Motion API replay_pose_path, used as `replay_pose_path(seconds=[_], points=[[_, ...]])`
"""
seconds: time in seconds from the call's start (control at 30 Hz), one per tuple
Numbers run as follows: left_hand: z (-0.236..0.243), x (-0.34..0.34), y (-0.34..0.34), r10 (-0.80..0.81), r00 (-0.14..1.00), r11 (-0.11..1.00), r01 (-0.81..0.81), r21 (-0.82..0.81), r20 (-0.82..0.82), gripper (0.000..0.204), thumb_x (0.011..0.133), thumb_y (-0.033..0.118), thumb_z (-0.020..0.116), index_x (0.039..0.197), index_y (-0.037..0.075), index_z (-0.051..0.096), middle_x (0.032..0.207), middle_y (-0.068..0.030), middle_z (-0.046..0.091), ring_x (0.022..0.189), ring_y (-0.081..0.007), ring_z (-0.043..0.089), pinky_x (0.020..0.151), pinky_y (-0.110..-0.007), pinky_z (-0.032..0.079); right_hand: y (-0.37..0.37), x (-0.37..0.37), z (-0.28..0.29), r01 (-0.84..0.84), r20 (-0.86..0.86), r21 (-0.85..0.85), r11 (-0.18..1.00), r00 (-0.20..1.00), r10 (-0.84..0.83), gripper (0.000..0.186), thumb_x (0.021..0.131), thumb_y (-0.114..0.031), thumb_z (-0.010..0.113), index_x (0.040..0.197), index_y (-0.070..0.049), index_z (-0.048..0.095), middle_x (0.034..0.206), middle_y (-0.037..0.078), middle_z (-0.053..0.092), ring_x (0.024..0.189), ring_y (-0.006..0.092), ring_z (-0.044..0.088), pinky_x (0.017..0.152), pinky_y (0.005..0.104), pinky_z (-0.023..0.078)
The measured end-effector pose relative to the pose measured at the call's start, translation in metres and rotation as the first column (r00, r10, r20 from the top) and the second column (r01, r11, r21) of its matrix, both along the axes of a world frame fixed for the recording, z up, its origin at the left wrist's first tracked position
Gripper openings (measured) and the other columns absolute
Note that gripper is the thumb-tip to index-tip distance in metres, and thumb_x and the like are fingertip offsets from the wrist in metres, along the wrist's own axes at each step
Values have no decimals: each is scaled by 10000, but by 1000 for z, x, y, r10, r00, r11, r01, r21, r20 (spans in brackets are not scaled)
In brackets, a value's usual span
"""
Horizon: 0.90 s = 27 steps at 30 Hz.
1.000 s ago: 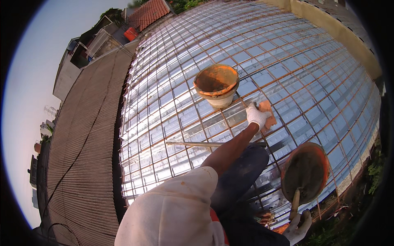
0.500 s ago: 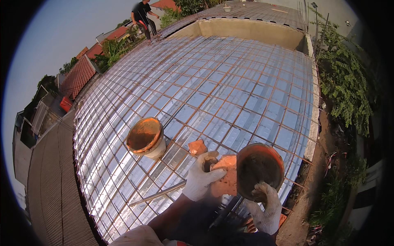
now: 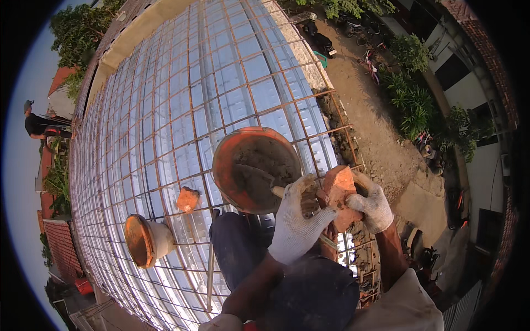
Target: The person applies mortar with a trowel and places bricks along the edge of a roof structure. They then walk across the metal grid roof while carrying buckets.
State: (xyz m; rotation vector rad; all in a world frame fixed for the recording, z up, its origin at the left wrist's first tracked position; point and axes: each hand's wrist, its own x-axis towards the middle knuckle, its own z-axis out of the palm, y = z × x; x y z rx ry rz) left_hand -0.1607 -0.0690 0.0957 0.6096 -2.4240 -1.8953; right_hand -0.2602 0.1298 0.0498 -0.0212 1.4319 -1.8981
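The left hand [image 3: 295,223], in a white knit glove smudged with mortar, pinches a broken orange-red brick piece [image 3: 338,190] from its left side, thumb stretched flat to its lower face, fingers curled. The white-gloved right hand [image 3: 376,207] grips the opposite side, thumb bent inward across the front, fingers wrapped behind the upper part. The hands face each other, brick raised between them, close by the right edge of the ribbed metal deck [image 3: 265,98] under rusty bar mesh. The left forearm slants up and rightward from below; the right forearm rises more steeply, leaning left toward its wrist.

Just beyond the left fingers, a trowel's pale handle [image 3: 277,191] juts from a round orange bucket of grey mortar [image 3: 256,168], near the deck's right edge. Farther from that edge lie a small orange brick chunk [image 3: 187,199] and an orange-rimmed, whitish bucket [image 3: 146,241].
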Motion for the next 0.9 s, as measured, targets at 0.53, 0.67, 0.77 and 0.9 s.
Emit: replay_pose_path(seconds=[0.53,0.67,0.77,0.9], points=[[-60,64,-15,-377,880,710,75,700,288,517,1072,275,578,1476,-43,519,1352,-137,640,1254,-209,615,1090,-365,477,116,-147,-224,366,135,196,910,909,-395,551,1004,-254,756,1424,61,590,1297,113,712,1103,206,715,919,356,590],[-88,58,-4,-370,855,822,119,556,363,501,1068,256,608,1468,-35,527,1328,-142,662,1254,-220,615,1096,-360,465,107,-150,-238,194,206,184,963,951,-231,612,999,-301,764,1455,57,570,1312,117,704,1119,216,711,956,375,581],[-108,48,5,-340,885,878,177,445,318,475,1059,244,624,1452,-12,549,1307,-140,670,1241,-235,621,1096,-369,460,89,-137,-230,111,248,226,968,954,-167,640,983,-360,782,1490,-23,585,1329,58,705,1113,159,693,925,337,575],[-143,28,19,-264,950,952,229,203,166,413,1057,213,623,1405,-5,580,1265,-160,689,1221,-249,655,1061,-378,497,93,-136,-213,-33,154,410,911,987,-33,677,972,-371,798,1502,-13,576,1353,64,697,1148,152,675,966,332,554]])
